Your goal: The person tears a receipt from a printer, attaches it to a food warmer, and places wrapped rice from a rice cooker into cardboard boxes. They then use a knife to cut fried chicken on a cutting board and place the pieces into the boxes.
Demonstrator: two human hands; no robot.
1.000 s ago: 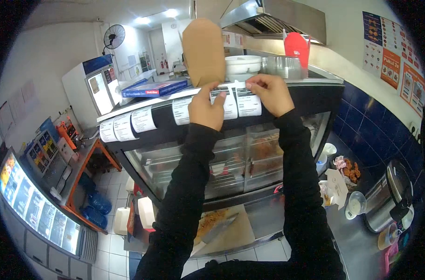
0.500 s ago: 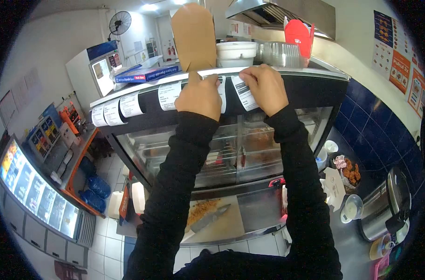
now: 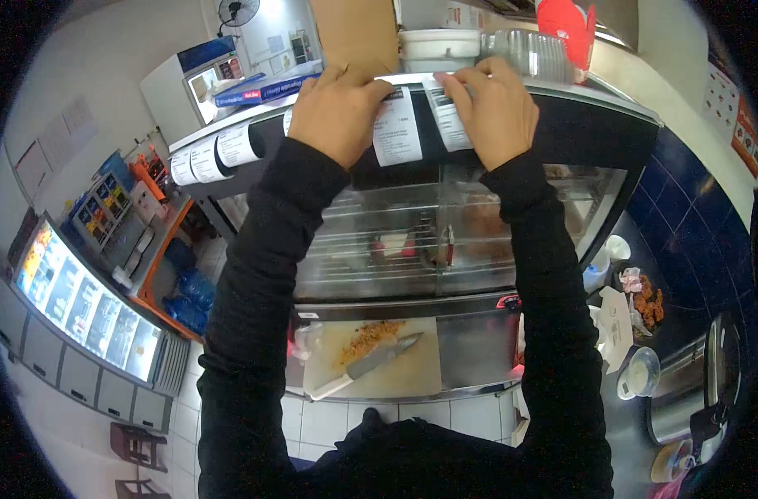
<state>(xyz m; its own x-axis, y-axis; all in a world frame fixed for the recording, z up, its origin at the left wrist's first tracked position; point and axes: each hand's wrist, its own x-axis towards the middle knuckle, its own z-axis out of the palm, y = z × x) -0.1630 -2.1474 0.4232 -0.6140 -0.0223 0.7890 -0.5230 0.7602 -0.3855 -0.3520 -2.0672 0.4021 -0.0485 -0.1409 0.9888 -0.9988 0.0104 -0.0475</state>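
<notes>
Several printed paper receipts hang from the dark top edge of a glass display cabinet [image 3: 587, 125]. My right hand [image 3: 502, 116] pinches the top of the rightmost receipt [image 3: 450, 123], which hangs at a slant. Beside it hangs another receipt [image 3: 398, 131]. My left hand [image 3: 339, 115] is closed at the rim, its fingers bent over the edge and a fingertip touching the upper corner of that receipt. One more receipt [image 3: 288, 122] is mostly hidden behind my left hand. Further left are a wide receipt [image 3: 238, 147] and two narrower ones overlapping.
On the cabinet top stand a brown carton [image 3: 355, 37], white tubs [image 3: 439, 46], clear lids [image 3: 524, 54], a red box [image 3: 567, 33] and a blue glove box [image 3: 266, 89]. Below, a knife [image 3: 370, 359] lies on a cutting board [image 3: 416, 370] with chopped food. Fried food [image 3: 647, 308] sits at right.
My view has tilted down and come closer to the cabinet. My left hand has shifted left along the rim, uncovering the middle receipt. My right hand stays at the rightmost receipt.
</notes>
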